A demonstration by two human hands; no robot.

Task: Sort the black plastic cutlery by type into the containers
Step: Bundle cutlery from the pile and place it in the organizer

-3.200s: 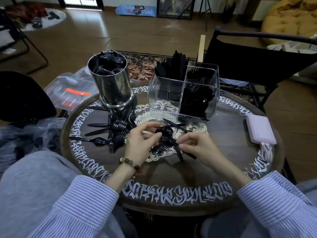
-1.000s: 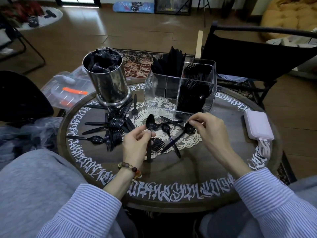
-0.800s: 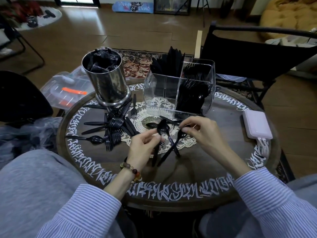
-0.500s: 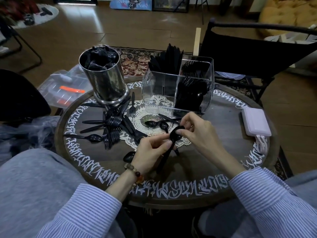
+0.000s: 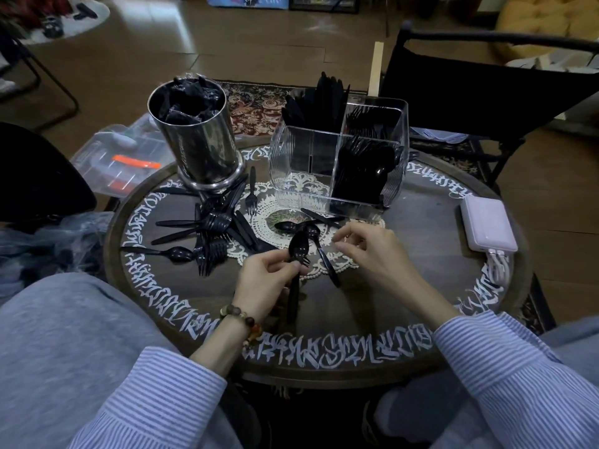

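1. A loose heap of black forks (image 5: 210, 241) and one stray spoon (image 5: 176, 254) lay on the left part of the round table (image 5: 324, 306), below the steel canister (image 5: 197, 137).
2. The left hand (image 5: 265, 280) pinched a gathered bunch of spoons (image 5: 298, 249) at the neck, bowls up and away from the person, handles hanging down toward the near rim.
3. Just right of that bunch, a single spoon (image 5: 319, 251) lay on the doily, its long axis running from its bowl at the far end to its handle at the near right; another spoon bowl (image 5: 287, 225) lay beyond.
4. The right hand (image 5: 372, 251) hovered with fingers loosely curled, holding nothing, nearer to that lying spoon than the left was.
5. The clear divided organiser (image 5: 337, 157) stood beyond both hands, spoons in its front right compartment, so the bunch would probably travel forward and rightward.
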